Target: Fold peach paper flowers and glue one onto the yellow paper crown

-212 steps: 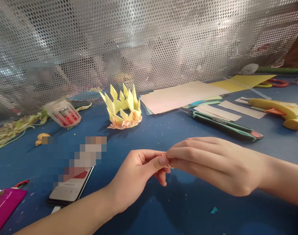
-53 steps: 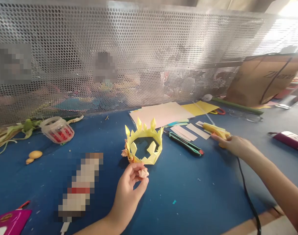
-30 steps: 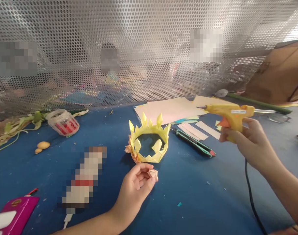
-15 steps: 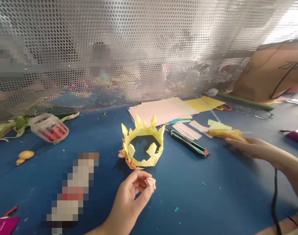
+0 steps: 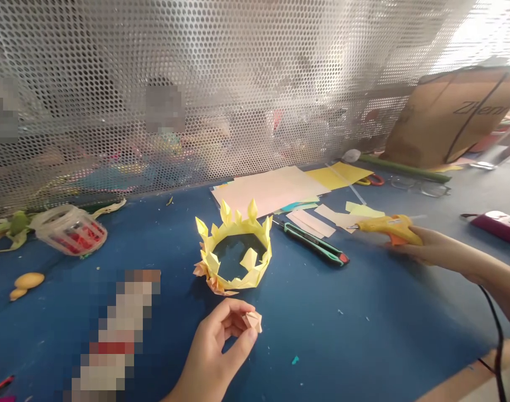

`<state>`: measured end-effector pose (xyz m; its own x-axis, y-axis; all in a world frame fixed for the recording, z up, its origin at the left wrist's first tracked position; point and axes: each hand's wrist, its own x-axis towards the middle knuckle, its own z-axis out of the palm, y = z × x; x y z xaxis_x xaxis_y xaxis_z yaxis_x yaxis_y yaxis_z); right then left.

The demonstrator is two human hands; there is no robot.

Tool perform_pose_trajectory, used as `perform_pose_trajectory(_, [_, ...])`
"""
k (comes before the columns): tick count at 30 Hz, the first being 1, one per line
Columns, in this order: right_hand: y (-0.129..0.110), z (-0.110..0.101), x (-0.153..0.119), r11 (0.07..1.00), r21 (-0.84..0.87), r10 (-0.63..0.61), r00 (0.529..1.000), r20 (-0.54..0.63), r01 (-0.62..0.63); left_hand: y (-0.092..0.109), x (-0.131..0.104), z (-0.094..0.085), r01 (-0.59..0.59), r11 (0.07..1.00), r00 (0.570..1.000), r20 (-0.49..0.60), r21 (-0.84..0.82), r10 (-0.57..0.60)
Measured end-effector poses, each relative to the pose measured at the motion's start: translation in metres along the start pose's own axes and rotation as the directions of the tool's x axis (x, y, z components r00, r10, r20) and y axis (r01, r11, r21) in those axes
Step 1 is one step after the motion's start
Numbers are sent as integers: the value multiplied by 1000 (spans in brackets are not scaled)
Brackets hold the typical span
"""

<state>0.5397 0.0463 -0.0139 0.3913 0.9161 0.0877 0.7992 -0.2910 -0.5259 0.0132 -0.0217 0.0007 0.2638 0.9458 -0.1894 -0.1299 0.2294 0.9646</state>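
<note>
Between the thumb and fingers of my left hand is a small folded piece of pale pink paper. Just beyond it sits a yellow paper crown, with peach paper pieces on its left front side. My right hand is wrapped round a yellow glue gun, whose nozzle points left over the table. A black cord hangs below that wrist. Near the nozzle lie pale pink paper strips and a green-and-black utility knife.
Pink sheets and a yellow sheet lie at the back by a perforated metal panel. A plastic jar with red contents is tipped at the left. Scissors, glasses and a brown paper bag are at the back right.
My right hand now has the glue gun raised, nozzle pointing left; earlier its hold was lower and blurred. My left hand keeps the folded paper. The view has shifted slightly right.
</note>
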Motion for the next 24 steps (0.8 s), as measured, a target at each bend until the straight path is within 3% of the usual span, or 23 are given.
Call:
perform_pose_trajectory(3, [-8, -5, 4, 986, -97, 154, 956, 251, -133, 0, 0, 0, 4, 1000, 1000, -5, 14, -4])
perform_pose_trajectory(6, [-17, -11, 13, 958, -197, 266, 900, 345, -208, 1, -1, 0, 6, 1000, 1000, -7, 27, -5])
perform_pose_trajectory(14, [-22, -5, 17, 918, -345, 320, 880, 351, -196, 4, -3, 3, -1, 999, 1000, -14, 54, 2])
perform_pose_trajectory(21, [-18, -27, 17, 926, -343, 260, 927, 269, -160, 9, -3, 4, -19, 995, 1000, 16, 103, 18])
perform_pose_trajectory(24, [-16, -36, 21, 953, -281, 200, 937, 288, -117, 11, -4, 4, -26, 991, 999, 24, 131, 23])
